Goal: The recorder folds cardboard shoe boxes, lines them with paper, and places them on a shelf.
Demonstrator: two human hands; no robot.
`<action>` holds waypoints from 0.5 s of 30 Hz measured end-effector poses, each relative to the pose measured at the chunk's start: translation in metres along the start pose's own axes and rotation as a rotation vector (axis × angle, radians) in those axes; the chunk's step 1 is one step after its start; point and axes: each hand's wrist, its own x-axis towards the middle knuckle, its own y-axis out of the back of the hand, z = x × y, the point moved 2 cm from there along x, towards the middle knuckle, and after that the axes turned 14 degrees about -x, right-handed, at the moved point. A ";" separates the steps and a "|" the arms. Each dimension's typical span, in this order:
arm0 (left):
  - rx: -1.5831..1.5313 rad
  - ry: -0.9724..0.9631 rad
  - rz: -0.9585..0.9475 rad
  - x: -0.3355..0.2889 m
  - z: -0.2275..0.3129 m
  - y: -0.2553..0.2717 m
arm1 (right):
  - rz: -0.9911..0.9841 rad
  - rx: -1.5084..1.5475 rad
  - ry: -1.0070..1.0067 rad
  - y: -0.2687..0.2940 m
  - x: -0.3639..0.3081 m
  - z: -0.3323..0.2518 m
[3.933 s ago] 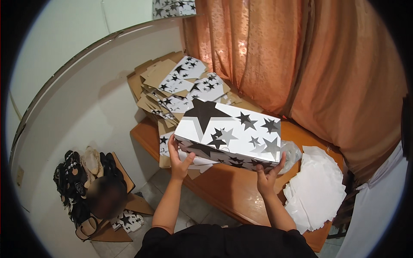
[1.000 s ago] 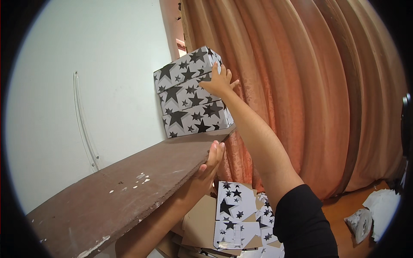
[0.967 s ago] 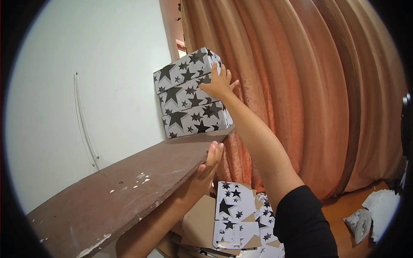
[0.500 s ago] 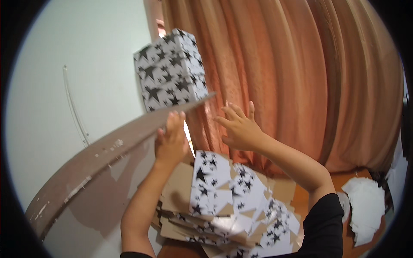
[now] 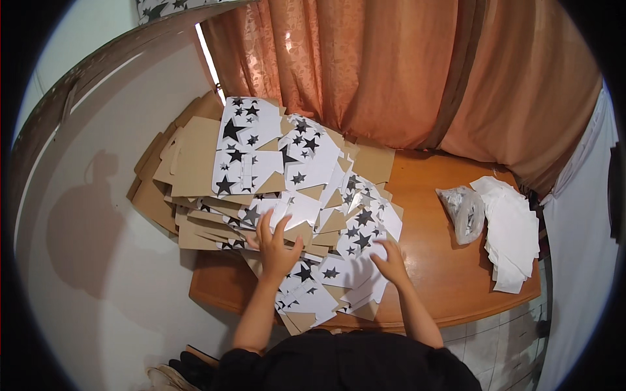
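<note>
Close to the person, both hands lie flat on a big pile of flat cardboard box sheets, white with black stars point(image 5: 297, 189). The left hand point(image 5: 275, 246) rests on the near left part of the pile, its fingers spread open and holding nothing. The right hand point(image 5: 391, 262) presses on a near sheet to the right, fingers open too. The pile sits on a brown wooden table point(image 5: 450, 274) and leans far left against the white wall point(image 5: 98, 215). On the right of the table lie a clear plastic bag point(image 5: 464, 212) and a stack of white paper point(image 5: 515, 234). Far behind hangs an orange curtain point(image 5: 391, 65).
</note>
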 end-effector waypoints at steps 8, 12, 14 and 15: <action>0.324 -0.002 0.053 -0.001 -0.043 0.010 | 0.099 0.209 -0.103 0.018 -0.066 0.008; 0.607 -0.159 -0.091 0.064 -0.061 -0.009 | 0.106 0.227 0.078 0.027 -0.058 -0.029; 0.612 -0.089 -0.116 0.081 -0.076 -0.014 | 0.117 0.239 0.117 0.032 -0.056 -0.037; 0.617 -0.012 -0.149 0.087 -0.085 -0.012 | 0.099 0.264 0.129 0.034 -0.057 -0.040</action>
